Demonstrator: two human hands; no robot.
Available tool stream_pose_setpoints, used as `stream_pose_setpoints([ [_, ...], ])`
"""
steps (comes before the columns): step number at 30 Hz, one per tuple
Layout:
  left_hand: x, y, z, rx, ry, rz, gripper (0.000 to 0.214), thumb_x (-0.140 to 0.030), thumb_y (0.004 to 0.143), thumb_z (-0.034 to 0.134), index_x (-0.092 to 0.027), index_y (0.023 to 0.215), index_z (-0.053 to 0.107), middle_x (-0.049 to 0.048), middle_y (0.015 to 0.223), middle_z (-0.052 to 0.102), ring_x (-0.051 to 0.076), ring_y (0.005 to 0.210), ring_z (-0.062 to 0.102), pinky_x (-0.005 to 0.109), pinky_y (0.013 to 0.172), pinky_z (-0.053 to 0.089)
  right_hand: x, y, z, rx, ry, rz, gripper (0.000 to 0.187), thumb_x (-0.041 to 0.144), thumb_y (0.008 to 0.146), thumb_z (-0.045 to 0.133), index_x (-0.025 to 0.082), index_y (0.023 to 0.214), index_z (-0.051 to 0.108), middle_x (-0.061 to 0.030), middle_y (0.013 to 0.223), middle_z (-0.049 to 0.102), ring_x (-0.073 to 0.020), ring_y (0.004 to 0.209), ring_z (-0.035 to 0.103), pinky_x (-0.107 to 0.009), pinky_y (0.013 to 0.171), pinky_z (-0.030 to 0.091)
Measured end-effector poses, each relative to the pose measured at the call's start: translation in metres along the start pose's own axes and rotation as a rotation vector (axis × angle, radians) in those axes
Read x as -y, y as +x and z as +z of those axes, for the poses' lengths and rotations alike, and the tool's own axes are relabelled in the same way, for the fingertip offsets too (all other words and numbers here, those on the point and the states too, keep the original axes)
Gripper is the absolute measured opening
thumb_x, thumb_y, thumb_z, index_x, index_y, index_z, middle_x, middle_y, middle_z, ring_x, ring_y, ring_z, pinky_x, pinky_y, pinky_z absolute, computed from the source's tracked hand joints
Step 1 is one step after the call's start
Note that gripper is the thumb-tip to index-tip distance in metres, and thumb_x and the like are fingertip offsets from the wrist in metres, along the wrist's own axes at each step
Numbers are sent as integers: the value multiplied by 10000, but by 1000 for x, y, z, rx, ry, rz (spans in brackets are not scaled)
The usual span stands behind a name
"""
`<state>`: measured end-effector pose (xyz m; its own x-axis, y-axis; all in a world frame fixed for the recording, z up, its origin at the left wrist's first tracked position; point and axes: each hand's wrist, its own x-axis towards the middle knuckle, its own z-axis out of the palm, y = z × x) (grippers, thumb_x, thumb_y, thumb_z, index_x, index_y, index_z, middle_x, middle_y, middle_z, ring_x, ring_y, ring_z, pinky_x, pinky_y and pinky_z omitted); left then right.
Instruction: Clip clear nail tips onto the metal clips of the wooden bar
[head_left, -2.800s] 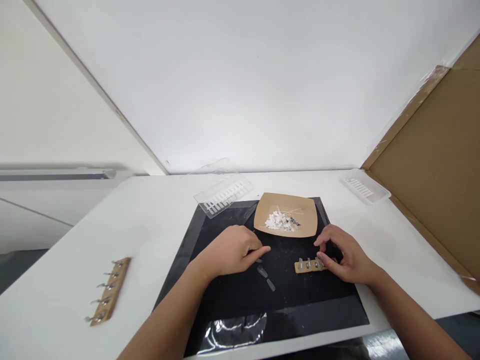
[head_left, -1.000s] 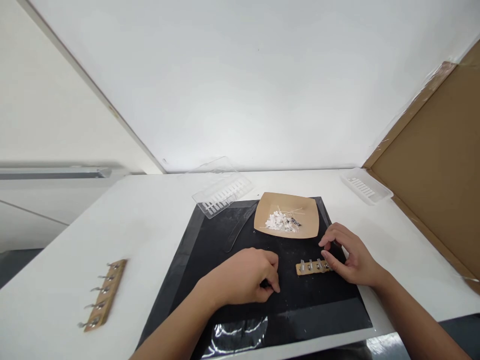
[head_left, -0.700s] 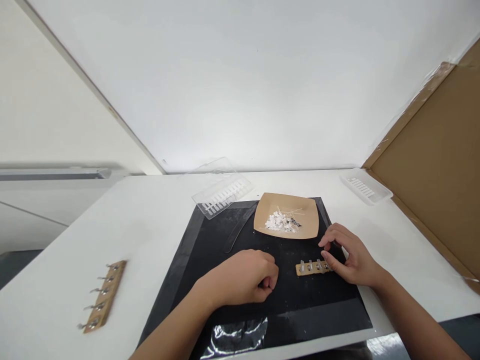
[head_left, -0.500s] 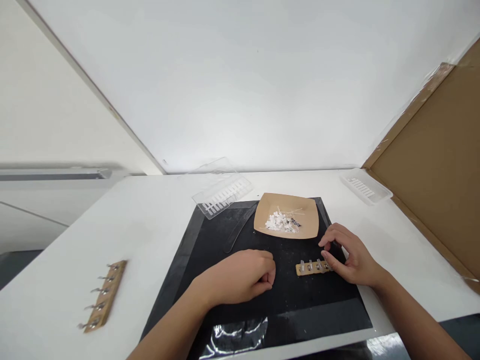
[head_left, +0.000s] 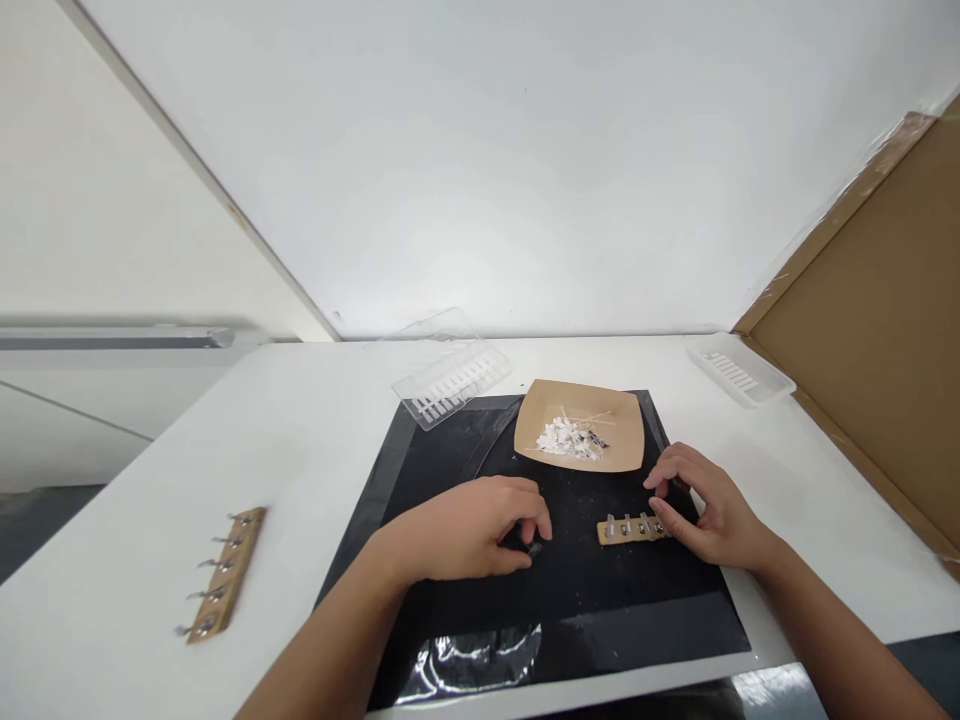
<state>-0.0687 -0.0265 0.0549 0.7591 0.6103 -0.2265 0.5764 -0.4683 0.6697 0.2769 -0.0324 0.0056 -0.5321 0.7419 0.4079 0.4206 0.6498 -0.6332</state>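
Note:
My left hand (head_left: 480, 525) is low over the black mat (head_left: 585, 590), thumb and fingers apart. A tiny glinting, see-through piece (head_left: 534, 548) shows by its fingertips; whether they touch it I cannot make out. On the mat to the right lies a short wooden strip (head_left: 631, 530) with several small metal clips and clear pieces standing up on it. My right hand (head_left: 705, 510) rests at the strip's right end, with thumb and index finger apart. Its thumb covers that end, and any contact is unclear.
Behind the hands, a brown paper tray (head_left: 626, 420) holds white scraps and thin sticks. A clear lidded case (head_left: 457, 385) and dark tweezers-like tool (head_left: 495, 440) lie left of it. A white tray (head_left: 772, 390) is far right; another wooden clip strip (head_left: 229, 585) lies left.
My left hand's fingers have spread from a closed curl, uncovering the small piece. My right hand stays at the strip's end. The whole view has shifted slightly.

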Motion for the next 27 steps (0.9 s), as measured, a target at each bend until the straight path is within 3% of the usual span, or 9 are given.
stream_pose_setpoints([
  [3,7,1,1,40,21,0,469,-100,749,855,-280,1181,814,-24,815,659,161,764,625,260,659,431,0,0,1,2,-1,-2,181,180,971,667,254,1127,613,-52,934,618,-234,880,597,-395,744,510],
  [6,14,4,6,6,47,2,452,-144,735,906,-303,1154,845,-34,712,605,165,720,606,273,658,428,-1,0,1,6,-7,-3,176,180,970,666,253,1121,613,-51,935,617,-233,884,596,-395,749,513],
  [14,21,6,11,-21,10,24,210,-169,791,901,-306,950,886,-7,851,746,155,761,691,261,701,480,-3,0,1,11,-11,5,179,191,968,667,258,1125,613,-53,939,625,-242,882,610,-402,753,528],
  [22,15,8,14,-9,7,38,360,-215,743,951,-295,1083,864,-8,864,723,153,775,680,247,671,474,-2,0,0,23,-10,7,177,181,968,667,252,1121,611,-53,943,621,-234,890,600,-396,763,523],
  [27,13,11,19,-16,-34,91,233,-137,817,846,-298,982,880,-1,851,729,144,750,673,254,673,476,0,1,0,29,-7,0,179,183,965,670,252,1120,612,-50,932,621,-236,887,599,-394,752,519],
])
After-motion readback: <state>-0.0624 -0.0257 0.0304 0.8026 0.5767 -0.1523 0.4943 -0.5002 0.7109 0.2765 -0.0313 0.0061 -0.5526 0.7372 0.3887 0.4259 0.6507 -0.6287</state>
